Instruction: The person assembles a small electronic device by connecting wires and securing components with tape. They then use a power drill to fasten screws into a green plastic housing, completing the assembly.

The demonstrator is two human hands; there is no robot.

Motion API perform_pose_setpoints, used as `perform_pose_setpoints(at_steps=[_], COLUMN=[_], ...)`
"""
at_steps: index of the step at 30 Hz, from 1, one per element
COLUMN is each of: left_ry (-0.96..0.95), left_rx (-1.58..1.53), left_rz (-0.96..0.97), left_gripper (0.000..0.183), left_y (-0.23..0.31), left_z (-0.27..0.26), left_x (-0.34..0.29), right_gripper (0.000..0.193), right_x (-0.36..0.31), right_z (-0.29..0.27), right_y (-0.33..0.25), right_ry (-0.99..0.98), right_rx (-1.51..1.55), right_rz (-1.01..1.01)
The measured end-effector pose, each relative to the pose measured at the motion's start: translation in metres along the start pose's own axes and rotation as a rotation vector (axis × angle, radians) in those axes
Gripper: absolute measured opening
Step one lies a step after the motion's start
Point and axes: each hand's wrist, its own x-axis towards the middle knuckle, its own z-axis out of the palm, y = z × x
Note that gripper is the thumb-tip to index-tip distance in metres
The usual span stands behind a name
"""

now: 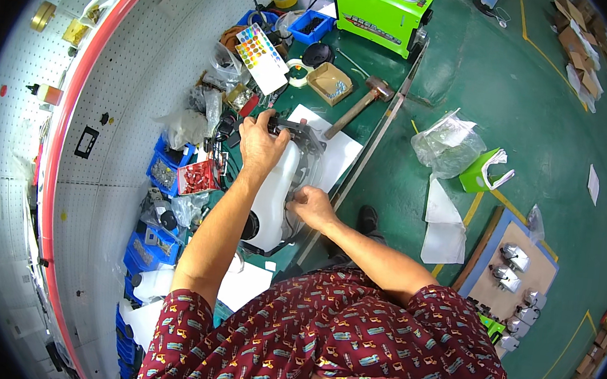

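A white plastic tank (274, 187) with a round black cap (250, 225) lies on the bench in front of me, set against a grey, partly see-through housing (310, 162). My left hand (260, 144) is closed over the dark top edge of this housing, thumb toward the tank. Lower on its right side, my right hand (312, 206) has its fingers pinched together against the housing; what sits between them is hidden. Black cables (222, 134) bunch to the left of my left hand. A white sheet of paper (341, 156) lies partly under the housing.
A hammer (359, 108) and a cardboard tray of screws (330, 84) lie beyond the housing. At the bench's far end stands a green machine (379, 13). Blue bins (162, 168) and plastic bags line the left. The bench edge (371, 141) runs along the right.
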Motion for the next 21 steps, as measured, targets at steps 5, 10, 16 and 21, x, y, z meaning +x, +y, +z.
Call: perform_pose_setpoints(at_steps=[5, 10, 16, 21], left_ry=[0.056, -0.013, -0.007, -0.005], left_rx=[0.022, -0.077, -0.074, -0.084], left_rz=[0.001, -0.047, -0.057, -0.053], left_gripper=[0.062, 0.066, 0.065, 0.065], left_y=[0.001, 0.007, 0.008, 0.009], left_z=[0.0, -0.002, -0.005, -0.004], left_x=[-0.001, 0.0, -0.002, -0.001], right_gripper=[0.025, 0.028, 0.025, 0.032], right_x=[-0.003, 0.016, 0.016, 0.008], right_z=[0.0, -0.012, -0.024, -0.029], right_y=[-0.005, -0.004, -0.018, -0.001], right_ry=[-0.048, -0.12, -0.161, -0.192], right_rx=[-0.091, -0.084, 0.224, 0.623], right_rz=[-0.082, -0.034, 0.181, 0.219])
